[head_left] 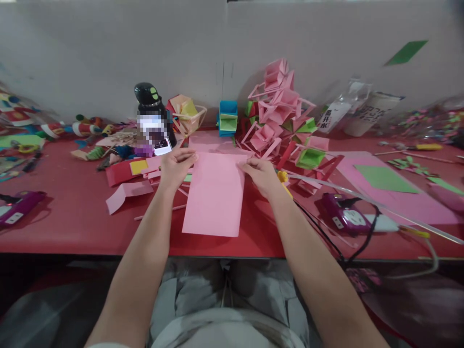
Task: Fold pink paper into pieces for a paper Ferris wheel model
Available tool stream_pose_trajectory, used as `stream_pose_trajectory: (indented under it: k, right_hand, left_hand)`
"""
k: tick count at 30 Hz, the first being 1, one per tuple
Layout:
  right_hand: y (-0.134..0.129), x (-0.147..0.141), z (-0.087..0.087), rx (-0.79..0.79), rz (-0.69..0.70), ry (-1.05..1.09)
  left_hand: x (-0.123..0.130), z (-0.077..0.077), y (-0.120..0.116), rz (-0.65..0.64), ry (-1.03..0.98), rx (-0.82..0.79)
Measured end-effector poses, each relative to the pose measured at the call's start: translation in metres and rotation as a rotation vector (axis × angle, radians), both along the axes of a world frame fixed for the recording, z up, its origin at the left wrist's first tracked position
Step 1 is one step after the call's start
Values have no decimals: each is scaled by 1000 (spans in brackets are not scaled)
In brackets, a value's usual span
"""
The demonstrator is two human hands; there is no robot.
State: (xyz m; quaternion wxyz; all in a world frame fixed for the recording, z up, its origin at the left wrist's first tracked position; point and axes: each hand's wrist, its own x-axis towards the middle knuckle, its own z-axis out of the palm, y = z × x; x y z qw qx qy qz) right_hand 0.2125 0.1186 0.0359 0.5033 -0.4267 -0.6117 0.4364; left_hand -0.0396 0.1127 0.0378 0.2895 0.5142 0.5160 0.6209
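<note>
A pink sheet of paper (215, 198) lies before me over the red table, its long sides running toward me. My left hand (180, 164) pinches its far left corner between thumb and fingers. At the far right corner, my right hand (258, 173) pinches the paper in the same way. Behind the sheet's far edge shows more pink paper (206, 141) on the table. Left of my left forearm rests a creased pink paper strip (126, 194). A yellow-handled tool (283, 180), partly hidden, lies beside my right wrist.
Folded pink paper pieces (277, 101) are heaped at the back right, near a blue paper box (227, 118). A black bottle (148, 96) stands back left. Purple power strips (346, 215) lie right and left. Green paper (386, 179) sits on pink sheets at right.
</note>
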Motion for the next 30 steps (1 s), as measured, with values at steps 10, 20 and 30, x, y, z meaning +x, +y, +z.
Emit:
stream_pose_trajectory:
  k: [10,20,30]
  right_hand:
    - [-28,-28,7,228,-39,-200]
    - [-16,-26,-13,100,-55,-140]
    - [-35,-13,2,188,-95,-453]
  left_hand:
    - [-24,4,2,96,4,52]
    - [-26,-1,7,99,3,48]
    - [-28,-7,11,86,-32,53]
